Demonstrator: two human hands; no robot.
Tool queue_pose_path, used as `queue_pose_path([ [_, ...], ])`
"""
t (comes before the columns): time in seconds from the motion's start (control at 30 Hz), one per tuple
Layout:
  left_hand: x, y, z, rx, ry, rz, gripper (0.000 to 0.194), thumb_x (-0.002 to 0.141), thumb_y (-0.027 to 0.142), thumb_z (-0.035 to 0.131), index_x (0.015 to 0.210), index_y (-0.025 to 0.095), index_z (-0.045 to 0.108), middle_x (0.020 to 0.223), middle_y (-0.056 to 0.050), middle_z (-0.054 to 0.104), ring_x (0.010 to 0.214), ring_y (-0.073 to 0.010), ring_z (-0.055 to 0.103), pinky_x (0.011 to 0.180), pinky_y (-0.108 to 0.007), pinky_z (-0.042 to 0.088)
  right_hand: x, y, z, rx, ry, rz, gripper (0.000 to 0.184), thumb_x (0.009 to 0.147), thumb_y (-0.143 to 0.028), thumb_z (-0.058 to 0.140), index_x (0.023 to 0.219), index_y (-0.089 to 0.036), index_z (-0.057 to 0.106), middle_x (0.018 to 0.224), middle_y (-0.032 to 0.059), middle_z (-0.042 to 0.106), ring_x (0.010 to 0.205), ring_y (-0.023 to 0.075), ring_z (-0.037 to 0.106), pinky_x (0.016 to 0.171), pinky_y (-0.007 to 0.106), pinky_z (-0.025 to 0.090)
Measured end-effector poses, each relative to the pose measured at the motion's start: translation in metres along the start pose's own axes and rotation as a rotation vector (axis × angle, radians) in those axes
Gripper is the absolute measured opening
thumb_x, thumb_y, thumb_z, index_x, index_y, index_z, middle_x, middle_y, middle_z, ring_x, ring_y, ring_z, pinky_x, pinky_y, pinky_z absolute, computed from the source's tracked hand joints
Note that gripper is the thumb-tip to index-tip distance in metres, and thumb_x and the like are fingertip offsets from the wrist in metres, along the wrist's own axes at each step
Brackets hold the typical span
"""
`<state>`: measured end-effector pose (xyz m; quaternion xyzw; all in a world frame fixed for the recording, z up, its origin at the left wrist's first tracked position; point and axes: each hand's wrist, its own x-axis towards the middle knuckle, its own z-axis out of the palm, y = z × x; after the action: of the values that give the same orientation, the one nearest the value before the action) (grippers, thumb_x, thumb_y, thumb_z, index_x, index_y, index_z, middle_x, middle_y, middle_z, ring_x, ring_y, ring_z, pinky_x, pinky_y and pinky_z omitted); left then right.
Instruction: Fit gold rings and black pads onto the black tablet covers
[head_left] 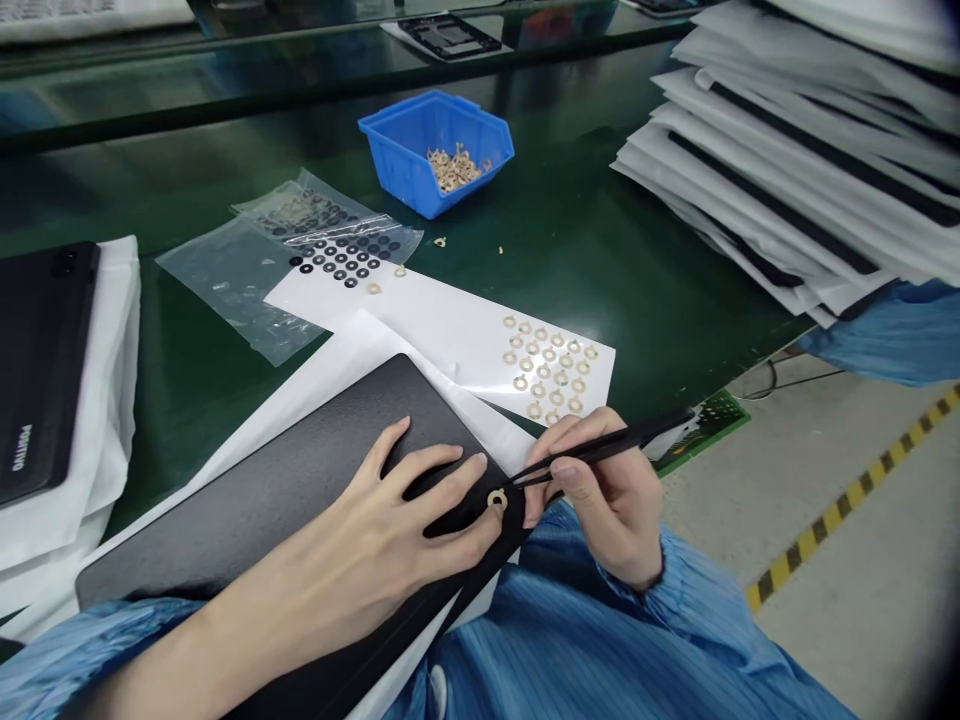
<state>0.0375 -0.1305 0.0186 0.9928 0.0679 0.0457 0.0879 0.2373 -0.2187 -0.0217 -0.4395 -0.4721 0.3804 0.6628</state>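
My left hand (pixel 390 530) lies flat with fingers spread on a black slab-like device (pixel 285 500) resting on white foam wrap at the table's near edge. A small gold ring (pixel 496 497) sits at the device's corner, next to my left fingertips. My right hand (pixel 611 500) is pinched round black tweezers (pixel 600 450), whose tips reach the gold ring. Just beyond, a white sheet (pixel 450 330) carries several more gold rings (pixel 551 365) and, at its far end, black rings (pixel 349 262).
A blue bin (pixel 435 150) of small gold parts stands further back on the green table (pixel 600 240). Clear plastic bags (pixel 240 280) lie left of the sheet. A second black device (pixel 41 360) lies at far left. Stacked white-wrapped items (pixel 810 150) fill the right.
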Motion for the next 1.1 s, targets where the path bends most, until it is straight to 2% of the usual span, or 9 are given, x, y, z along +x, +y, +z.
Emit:
queue_pose_path([
  [0.13,0.000,0.000,0.002,0.012,0.009,0.005,0.040,0.094,0.023,0.049,0.135,0.023,0.047,0.133,-0.006,0.053,0.124,-0.0257,0.040,0.115,-0.050,0.003,0.000,0.001,0.000,-0.014,-0.001,-0.021,0.006,0.094,-0.017,0.050,0.095,-0.021,0.054,0.076,0.0002,0.058,0.049,0.0107,0.061,0.043,0.025,0.052],
  [0.33,-0.001,0.014,0.010,0.040,0.067,-0.088,0.040,0.095,0.015,0.043,0.134,0.020,0.047,0.133,-0.007,0.053,0.123,-0.0281,0.042,0.111,-0.059,0.014,-0.001,0.001,0.000,-0.017,0.012,-0.042,0.007,0.093,-0.015,0.050,0.096,-0.021,0.055,0.074,0.0003,0.058,0.050,0.0105,0.060,0.044,0.024,0.050],
  [0.57,-0.001,0.023,0.017,0.036,0.144,-0.151,0.036,0.096,0.016,0.043,0.131,0.016,0.050,0.133,-0.008,0.055,0.125,-0.0290,0.043,0.112,-0.058,0.016,-0.004,0.003,0.001,-0.066,0.008,-0.075,0.008,0.093,-0.015,0.050,0.095,-0.021,0.053,0.074,0.0001,0.057,0.053,0.0104,0.059,0.047,0.024,0.050],
  [0.77,-0.002,0.018,0.014,-0.063,0.189,-0.147,0.031,0.096,0.016,0.046,0.125,0.012,0.055,0.129,-0.007,0.058,0.125,-0.0242,0.044,0.116,-0.049,0.014,-0.004,0.005,0.002,-0.082,0.011,-0.133,0.008,0.091,-0.014,0.052,0.096,-0.021,0.054,0.078,0.0015,0.060,0.051,0.0101,0.059,0.045,0.024,0.049],
  [0.9,-0.001,0.014,0.011,-0.105,0.211,-0.147,0.029,0.096,0.016,0.045,0.121,0.009,0.056,0.125,-0.008,0.061,0.123,-0.0219,0.046,0.117,-0.044,0.015,-0.009,0.007,0.002,-0.054,0.024,-0.151,0.003,0.091,-0.018,0.055,0.093,-0.019,0.057,0.073,0.0013,0.061,0.049,0.0111,0.059,0.043,0.025,0.049],
  [1.0,0.000,0.010,0.009,-0.107,0.214,-0.147,0.029,0.096,0.014,0.044,0.122,0.009,0.055,0.125,-0.009,0.061,0.122,-0.0219,0.046,0.116,-0.043,0.017,-0.009,-0.003,-0.002,0.026,-0.002,-0.099,0.005,0.092,-0.021,0.054,0.094,-0.020,0.058,0.074,0.0009,0.061,0.047,0.0110,0.060,0.039,0.024,0.049],
  [1.1,-0.001,0.006,0.008,-0.092,0.201,-0.130,0.029,0.096,0.015,0.043,0.122,0.010,0.054,0.125,-0.008,0.061,0.120,-0.0224,0.047,0.115,-0.045,0.020,0.018,-0.025,-0.011,-0.066,-0.024,-0.153,0.005,0.091,-0.022,0.056,0.093,-0.020,0.060,0.076,0.0018,0.062,0.051,0.0120,0.063,0.041,0.025,0.052],
])
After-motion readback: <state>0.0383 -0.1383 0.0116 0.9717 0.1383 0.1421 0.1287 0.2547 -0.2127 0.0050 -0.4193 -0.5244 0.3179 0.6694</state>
